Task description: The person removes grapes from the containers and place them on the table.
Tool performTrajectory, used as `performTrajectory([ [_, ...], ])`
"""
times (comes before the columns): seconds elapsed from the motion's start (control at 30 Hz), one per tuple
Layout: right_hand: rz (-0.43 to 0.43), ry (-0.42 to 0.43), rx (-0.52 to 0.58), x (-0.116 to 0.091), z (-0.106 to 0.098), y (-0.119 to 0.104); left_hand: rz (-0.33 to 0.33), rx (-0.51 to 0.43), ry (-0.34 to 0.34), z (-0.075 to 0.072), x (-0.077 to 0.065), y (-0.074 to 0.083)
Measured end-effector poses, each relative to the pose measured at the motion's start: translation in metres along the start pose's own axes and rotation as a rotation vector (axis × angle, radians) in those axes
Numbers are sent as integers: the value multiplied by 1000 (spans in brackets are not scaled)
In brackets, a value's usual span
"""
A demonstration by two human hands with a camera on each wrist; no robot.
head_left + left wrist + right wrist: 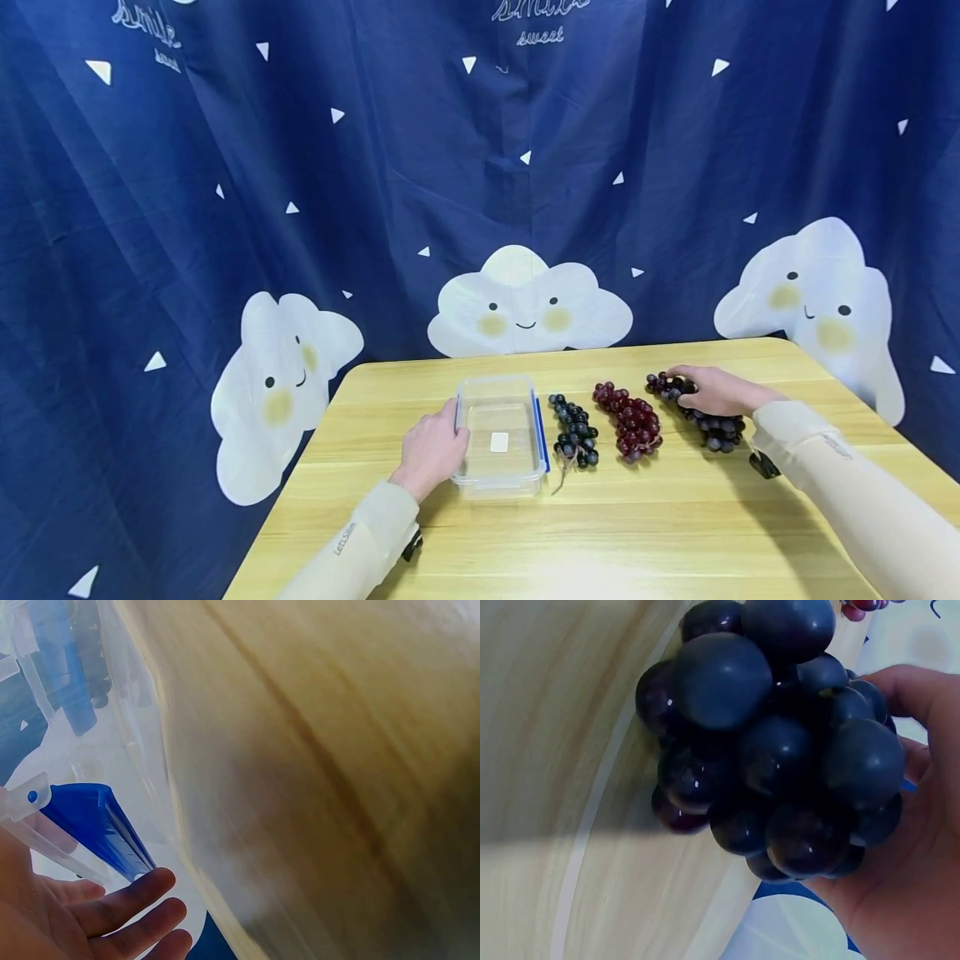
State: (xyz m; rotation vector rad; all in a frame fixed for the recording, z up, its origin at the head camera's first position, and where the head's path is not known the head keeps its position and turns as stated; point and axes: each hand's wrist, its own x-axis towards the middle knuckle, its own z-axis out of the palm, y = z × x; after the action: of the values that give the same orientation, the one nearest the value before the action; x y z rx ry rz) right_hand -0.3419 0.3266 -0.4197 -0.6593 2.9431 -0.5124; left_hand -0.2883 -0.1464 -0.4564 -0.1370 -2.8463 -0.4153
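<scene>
My left hand (432,448) grips the left side of a clear plastic food container (498,487), its thumb at the rim. In the left wrist view a blue clip (94,825) on the container's side sits beside my fingertips. At the right of the table my right hand (717,392) holds a bunch of dark purple grapes (722,432) around its middle. The right wrist view shows these grapes close up, with thumb and fingers on either side; some fingers are hidden behind them. The lower grapes appear to rest on or just above the table.
Between the container and my right hand lie a bunch of black grapes (576,429) with a stem and a bunch of red grapes (636,423). All stand on a light wooden table (622,533). A dark blue curtain (390,183) with white clouds hangs behind the table's far edge.
</scene>
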Motion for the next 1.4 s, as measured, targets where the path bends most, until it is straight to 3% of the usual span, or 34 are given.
performTrajectory([
  [0.3, 37, 2, 33, -17, 0, 1, 0, -4, -1, 3, -1, -1],
  [0.63, 96, -142, 130, -33, -3, -1, -4, 1, 0, 2, 1, 1],
  [0.73, 98, -133, 114, -33, 0, -1, -1, -2, 5, 2, 0, 0],
  [0.97, 219, -127, 155, -29, 8, -5, 1, -6, 5, 3, 0, -1],
  [1.13, 248, -109, 79, -28, 13, -13, 3, -6, 8, 2, 0, 0],
  [1.4, 283, -112, 116, -29, 15, -20, -2, 3, 2, 2, -1, 0],
])
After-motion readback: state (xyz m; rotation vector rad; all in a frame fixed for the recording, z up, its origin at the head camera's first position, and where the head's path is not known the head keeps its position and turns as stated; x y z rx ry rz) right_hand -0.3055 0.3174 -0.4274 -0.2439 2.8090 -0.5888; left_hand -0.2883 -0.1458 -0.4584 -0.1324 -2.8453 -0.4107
